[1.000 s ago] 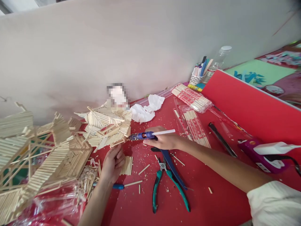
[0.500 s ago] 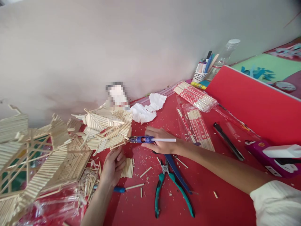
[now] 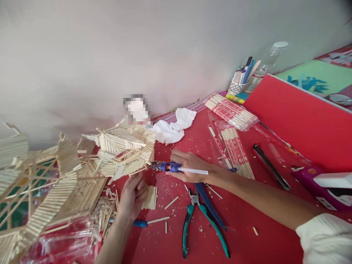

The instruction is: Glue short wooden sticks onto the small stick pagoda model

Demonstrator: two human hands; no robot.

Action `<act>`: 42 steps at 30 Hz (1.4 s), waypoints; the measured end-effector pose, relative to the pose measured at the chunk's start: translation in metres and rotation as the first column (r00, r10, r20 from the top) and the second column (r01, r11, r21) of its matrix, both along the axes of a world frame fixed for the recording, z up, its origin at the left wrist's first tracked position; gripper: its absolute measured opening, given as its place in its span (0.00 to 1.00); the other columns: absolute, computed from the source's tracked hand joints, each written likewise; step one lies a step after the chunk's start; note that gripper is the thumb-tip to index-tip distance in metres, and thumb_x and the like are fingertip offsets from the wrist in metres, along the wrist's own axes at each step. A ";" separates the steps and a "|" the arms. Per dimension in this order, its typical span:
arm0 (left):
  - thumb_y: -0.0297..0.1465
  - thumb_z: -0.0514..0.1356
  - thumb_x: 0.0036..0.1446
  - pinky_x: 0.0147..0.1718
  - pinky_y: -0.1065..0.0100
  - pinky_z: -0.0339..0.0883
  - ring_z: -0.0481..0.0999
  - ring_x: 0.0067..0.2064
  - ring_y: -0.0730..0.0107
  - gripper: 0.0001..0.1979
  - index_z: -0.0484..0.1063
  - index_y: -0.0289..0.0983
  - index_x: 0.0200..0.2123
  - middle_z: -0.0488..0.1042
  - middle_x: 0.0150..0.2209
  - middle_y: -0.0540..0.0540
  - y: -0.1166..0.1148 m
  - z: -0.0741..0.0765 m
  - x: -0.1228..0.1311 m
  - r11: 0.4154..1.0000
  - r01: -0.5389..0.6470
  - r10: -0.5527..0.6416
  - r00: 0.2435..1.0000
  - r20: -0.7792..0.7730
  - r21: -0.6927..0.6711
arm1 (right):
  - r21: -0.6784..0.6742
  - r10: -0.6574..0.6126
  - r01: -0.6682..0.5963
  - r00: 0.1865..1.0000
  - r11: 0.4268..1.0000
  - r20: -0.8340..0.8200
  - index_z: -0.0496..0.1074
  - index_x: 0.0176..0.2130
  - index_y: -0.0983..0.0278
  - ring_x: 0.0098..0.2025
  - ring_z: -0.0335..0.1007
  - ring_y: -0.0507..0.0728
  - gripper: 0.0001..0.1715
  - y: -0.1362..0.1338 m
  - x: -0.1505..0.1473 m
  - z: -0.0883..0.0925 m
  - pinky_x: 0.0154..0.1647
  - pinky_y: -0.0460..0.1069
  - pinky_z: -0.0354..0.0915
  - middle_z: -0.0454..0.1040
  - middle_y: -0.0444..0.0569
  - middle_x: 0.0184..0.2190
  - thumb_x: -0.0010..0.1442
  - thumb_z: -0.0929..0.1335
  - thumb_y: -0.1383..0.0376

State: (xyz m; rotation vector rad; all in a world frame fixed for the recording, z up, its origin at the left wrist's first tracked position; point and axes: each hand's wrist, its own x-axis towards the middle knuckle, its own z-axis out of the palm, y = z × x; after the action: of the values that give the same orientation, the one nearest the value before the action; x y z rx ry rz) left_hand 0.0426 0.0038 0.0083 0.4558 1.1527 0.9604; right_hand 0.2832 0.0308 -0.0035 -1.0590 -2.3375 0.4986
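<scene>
My right hand (image 3: 185, 165) is wrapped round a blue hot glue gun (image 3: 166, 167), with a clear glue stick (image 3: 194, 171) jutting from its rear. The gun's nozzle points left and meets the right lower edge of a model built of pale wooden sticks (image 3: 123, 146). My left hand (image 3: 134, 196) is closed, its fingers curled, with the fingertips gripping the model's lower edge. Just right of the left hand lies a flat row of short sticks (image 3: 150, 198). A blue-handled tool (image 3: 140, 223) is partly hidden behind the left wrist.
Green-handled pliers (image 3: 194, 200) lie in front, beside a dark blue strip (image 3: 211, 207). Packed wooden sticks (image 3: 231, 112), a black pen (image 3: 271, 167) and a purple box (image 3: 313, 183) are to the right. Crumpled tissue (image 3: 167, 132) lies behind. A larger stick structure (image 3: 52, 198) fills the left.
The view has shifted slightly, so things on the right appear a little further right. Both hands keep their hold, and the nozzle stays at the model's edge.
</scene>
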 end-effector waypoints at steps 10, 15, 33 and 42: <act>0.36 0.75 0.41 0.11 0.81 0.39 0.47 0.15 0.87 0.25 0.59 0.38 0.29 0.55 0.17 0.62 0.000 -0.001 0.000 1.000 0.001 -0.001 1.000 0.013 0.001 | 0.091 0.010 -0.014 0.999 0.996 0.043 0.67 0.37 0.64 0.31 0.63 0.54 0.21 0.001 -0.001 -0.003 0.25 0.48 0.51 0.68 0.49 0.34 0.72 0.61 0.51; 0.35 0.74 0.42 0.11 0.81 0.38 0.46 0.15 0.87 0.24 0.59 0.38 0.29 0.55 0.17 0.62 0.000 -0.001 0.000 1.000 0.008 -0.008 1.000 0.016 0.002 | 0.061 -0.001 -0.002 0.999 0.998 0.042 0.67 0.37 0.64 0.30 0.62 0.53 0.22 0.001 -0.001 -0.002 0.25 0.48 0.50 0.68 0.49 0.34 0.71 0.61 0.50; 0.36 0.73 0.43 0.12 0.81 0.37 0.45 0.16 0.86 0.25 0.57 0.39 0.29 0.55 0.18 0.61 -0.001 -0.001 0.000 1.000 0.019 -0.020 0.999 0.034 0.023 | 0.097 0.039 -0.039 0.999 0.995 -0.002 0.70 0.41 0.65 0.35 0.68 0.55 0.17 -0.001 0.000 -0.002 0.28 0.47 0.59 0.71 0.51 0.38 0.70 0.64 0.53; 0.38 0.73 0.44 0.12 0.80 0.35 0.45 0.15 0.86 0.25 0.57 0.39 0.29 0.55 0.18 0.61 -0.002 -0.003 -0.001 0.998 0.042 -0.044 0.998 0.037 0.036 | 0.099 0.044 -0.046 0.999 0.994 0.023 0.70 0.39 0.64 0.35 0.68 0.55 0.14 -0.001 0.000 0.000 0.29 0.47 0.60 0.70 0.50 0.36 0.70 0.65 0.56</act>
State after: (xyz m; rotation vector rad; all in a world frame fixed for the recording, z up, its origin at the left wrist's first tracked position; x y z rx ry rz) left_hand 0.0418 0.0015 0.0057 0.4875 1.0895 0.9498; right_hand 0.2828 0.0297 -0.0031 -0.9714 -2.3825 0.3847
